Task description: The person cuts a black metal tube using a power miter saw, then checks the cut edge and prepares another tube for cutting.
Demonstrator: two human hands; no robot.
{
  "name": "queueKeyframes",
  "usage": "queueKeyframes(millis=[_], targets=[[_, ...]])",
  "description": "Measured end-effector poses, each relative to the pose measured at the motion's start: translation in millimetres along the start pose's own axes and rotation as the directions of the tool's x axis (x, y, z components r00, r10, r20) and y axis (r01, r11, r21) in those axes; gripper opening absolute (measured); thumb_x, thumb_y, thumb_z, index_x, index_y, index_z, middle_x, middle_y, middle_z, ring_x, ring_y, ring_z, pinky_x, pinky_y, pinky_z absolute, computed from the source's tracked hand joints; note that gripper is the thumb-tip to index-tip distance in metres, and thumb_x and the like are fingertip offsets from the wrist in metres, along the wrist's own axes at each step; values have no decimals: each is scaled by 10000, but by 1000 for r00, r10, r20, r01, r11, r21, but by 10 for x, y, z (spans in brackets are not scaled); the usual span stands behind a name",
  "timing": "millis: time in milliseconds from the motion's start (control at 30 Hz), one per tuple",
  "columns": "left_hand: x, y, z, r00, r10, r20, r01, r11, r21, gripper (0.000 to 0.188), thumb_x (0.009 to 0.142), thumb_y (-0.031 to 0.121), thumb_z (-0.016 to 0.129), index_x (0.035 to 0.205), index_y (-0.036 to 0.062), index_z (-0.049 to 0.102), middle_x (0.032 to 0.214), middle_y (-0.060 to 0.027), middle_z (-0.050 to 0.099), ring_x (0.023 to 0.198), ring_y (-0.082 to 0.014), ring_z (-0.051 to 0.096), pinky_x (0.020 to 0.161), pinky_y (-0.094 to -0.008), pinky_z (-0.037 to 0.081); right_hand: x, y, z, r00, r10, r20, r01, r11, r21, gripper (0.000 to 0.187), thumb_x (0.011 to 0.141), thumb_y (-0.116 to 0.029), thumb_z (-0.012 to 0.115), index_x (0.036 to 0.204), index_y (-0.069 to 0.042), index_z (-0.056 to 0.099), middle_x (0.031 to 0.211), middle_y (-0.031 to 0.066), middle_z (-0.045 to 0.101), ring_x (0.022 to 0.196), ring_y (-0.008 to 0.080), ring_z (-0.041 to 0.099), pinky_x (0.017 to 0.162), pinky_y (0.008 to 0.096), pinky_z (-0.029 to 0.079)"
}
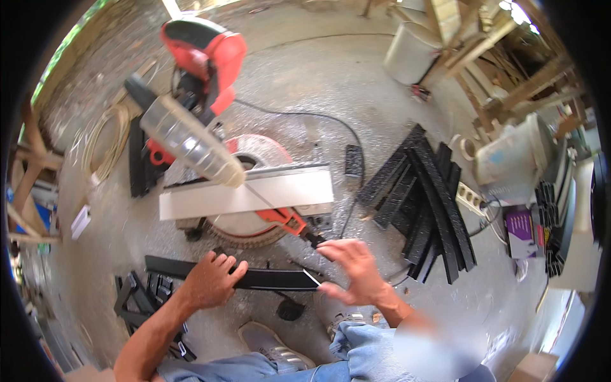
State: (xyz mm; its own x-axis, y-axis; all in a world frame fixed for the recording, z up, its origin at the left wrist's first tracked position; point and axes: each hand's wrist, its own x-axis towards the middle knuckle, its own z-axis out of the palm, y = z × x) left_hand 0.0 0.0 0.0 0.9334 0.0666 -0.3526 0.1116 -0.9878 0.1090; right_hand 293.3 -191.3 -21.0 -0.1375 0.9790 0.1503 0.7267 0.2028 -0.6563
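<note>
A long black profile strip (273,279) lies crosswise in front of me, above my shoes. My left hand (213,280) is closed around its left half. At its right end my right hand (358,274) has thumb and fingers spread, the thumb next to the strip's tip. A thin white line (312,279) shows at that tip; whether it is the end edge or a separate thing I cannot tell. Beyond my hands stands a red mitre saw (229,57), its handle (312,237) close to my right fingertips. Against its fence rests a white board (254,196).
Black strips (439,204) are heaped on the right, beside a power strip (471,198). Short black offcuts (143,296) lie at the left. A cable (318,118) crosses the floor behind the saw. Buckets (412,54) and timber stand at the back right.
</note>
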Motion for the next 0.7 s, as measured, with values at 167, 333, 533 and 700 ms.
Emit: queueKeyframes(millis=[167, 333, 533, 700], targets=[[431, 476, -389, 983, 17, -184, -14, 1000, 23, 644, 634, 246, 796, 1208, 2, 635, 962, -100, 617, 905, -256, 614, 806, -396, 458, 21, -201, 158, 991, -52, 126, 64, 993, -97, 835, 798, -392, 803, 1429, 39, 467, 1357, 191, 569, 1258, 341, 552, 1085, 437, 439], [668, 778, -555, 982, 101, -159, -90, 993, 72, 465, 860, 209, 620, 1264, -19, 623, 1060, -128, 652, 984, -248, 640, 867, -399, 493, -314, -2, 92, 996, 53, 77, -60, 995, 84, 708, 754, -218, 842, 1360, -36, 525, 1228, 176, 646, 1095, 352, 645, 989, 446, 494], [620, 888, -915, 904, 236, -356, -193, 969, 151, 514, 916, 221, 647, 1393, 40, 587, 1371, -218, 558, 1342, -351, 527, 1154, -536, 365, -1625, 346, -346, 888, 418, -194, -416, 908, 53, 495, 738, -174, 830, 1185, -50, 658, 1118, 167, 698, 1070, 355, 660, 958, 447, 498], [600, 760, -937, 908, 152, -391, -179, 983, -33, 496, 914, 243, 721, 1357, 46, 613, 1402, -219, 520, 1355, -388, 495, 1134, -553, 387, -2120, 652, -511, 717, 596, -362, -643, 766, -11, 506, 741, -137, 814, 1191, -11, 620, 1097, 195, 631, 990, 393, 635, 877, 463, 520]])
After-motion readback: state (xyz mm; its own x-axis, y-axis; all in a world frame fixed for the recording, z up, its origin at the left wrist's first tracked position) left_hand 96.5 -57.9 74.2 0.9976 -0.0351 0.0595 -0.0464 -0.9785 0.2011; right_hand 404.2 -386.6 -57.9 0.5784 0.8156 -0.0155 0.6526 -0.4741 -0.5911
